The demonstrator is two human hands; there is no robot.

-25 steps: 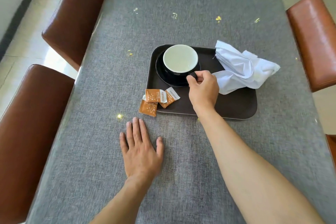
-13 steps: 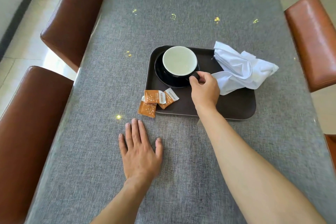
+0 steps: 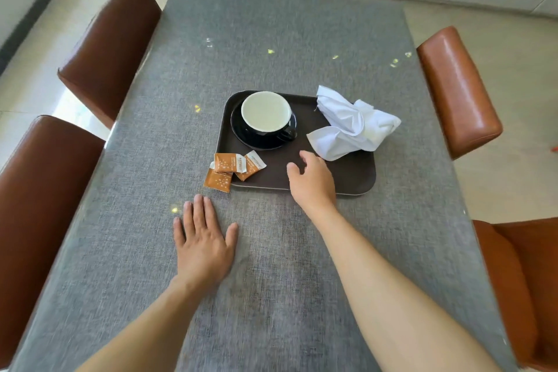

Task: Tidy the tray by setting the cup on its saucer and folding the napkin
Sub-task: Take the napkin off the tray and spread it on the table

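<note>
Black, the round ceramic cup (image 3: 265, 113) is seated on its saucer (image 3: 259, 140) beyond the right hand (image 3: 312, 180), whose grip is released; the crumpled white cloth napkin (image 3: 353, 124) is unfolded. The left hand (image 3: 202, 243) is laid flat, empty.

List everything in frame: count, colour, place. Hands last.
tray: 1, dark brown, mid-table
saucer: 1, black, far-left part of the tray
cup: 1, black outside, pale inside, standing on the saucer, handle toward the near right
napkin: 1, white, crumpled, far-right part of the tray, spilling over its right rim
packets: 3 as far as I can tell, orange and white, overlapping at the tray's near-left edge, partly on the table
table: 1, grey woven surface
chairs: 4, brown, two on each side
left hand: 1, flat on the table, near the packets
right hand: 1, open and empty over the tray's near edge, fingers toward the napkin
</note>
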